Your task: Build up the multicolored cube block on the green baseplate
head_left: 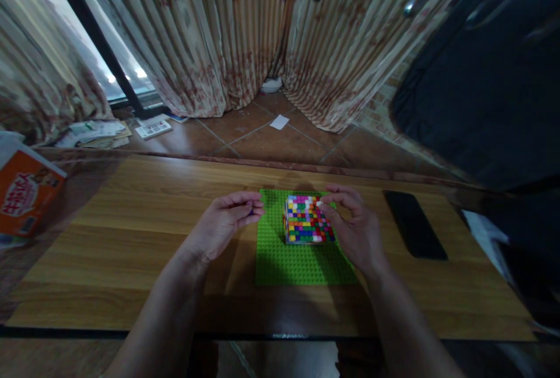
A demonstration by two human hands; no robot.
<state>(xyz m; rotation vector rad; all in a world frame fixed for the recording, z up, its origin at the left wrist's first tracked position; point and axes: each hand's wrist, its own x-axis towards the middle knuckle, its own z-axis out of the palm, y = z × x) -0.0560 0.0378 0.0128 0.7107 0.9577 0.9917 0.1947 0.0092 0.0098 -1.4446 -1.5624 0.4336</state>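
A block of small multicoloured building bricks (306,220) stands on a green studded baseplate (297,267). To its left, my left hand (230,217) is half closed just off the plate's edge, with a small dark blue building brick (251,210) showing between thumb and fingers. Any other pieces in that palm are hidden. My right hand (354,226) reaches over the block's right side, thumb and forefinger pinched on a small white building brick (319,204) at the block's top. Whether this brick touches the block I cannot tell.
A black phone (415,224) lies on the wooden table (144,220), right of the baseplate. An orange and white package (26,191) is at the far left. Beyond the table are papers (94,133) on the floor, striped curtains (245,34) and a dark covered object (485,80).
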